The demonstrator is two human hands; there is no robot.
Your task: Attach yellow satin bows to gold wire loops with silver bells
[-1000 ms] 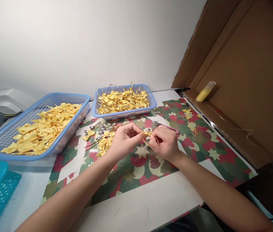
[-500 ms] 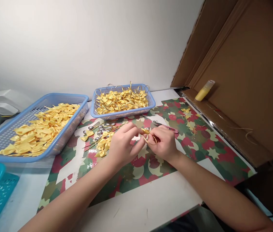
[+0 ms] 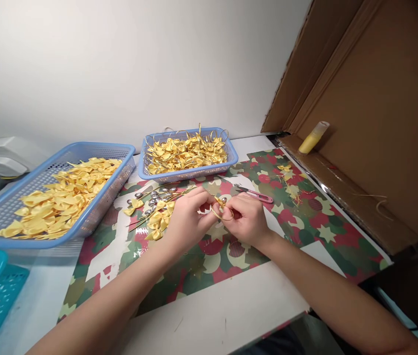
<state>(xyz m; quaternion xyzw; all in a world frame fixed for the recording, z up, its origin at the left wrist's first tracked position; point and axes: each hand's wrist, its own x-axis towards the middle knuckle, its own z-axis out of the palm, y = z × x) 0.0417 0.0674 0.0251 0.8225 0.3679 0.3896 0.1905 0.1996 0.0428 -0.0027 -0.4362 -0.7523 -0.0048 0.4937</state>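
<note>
Near the middle of the mat, my left hand (image 3: 189, 217) and my right hand (image 3: 248, 218) are closed in pinches, fingertips almost meeting. A small yellow ribbon bow (image 3: 219, 200) shows at my left fingertips, partly hidden, with a silver bell (image 3: 224, 199) beside it. My right fingers grip a thin gold cord (image 3: 221, 217), whose loop hangs between the hands. Left of my left hand lie more yellow bows (image 3: 159, 222), several silver bells (image 3: 153, 202) and lengths of gold cord (image 3: 140, 222). A pink-handled cutting tool (image 3: 261, 196) rests just beyond my right hand.
A blue basket (image 3: 187, 175) at the back holds bows with gold cords; another blue basket (image 3: 52, 242) on the left holds plain bows. A teal basket (image 3: 9, 291) stands front left. Cord scraps (image 3: 296, 192) lie on the patterned mat (image 3: 327, 256), beside a cardboard wall (image 3: 379, 98).
The gold cord loop and the bow have shifted slightly left, and the right fingertips have moved a little left with them. The silver bell shows more clearly between the hands.
</note>
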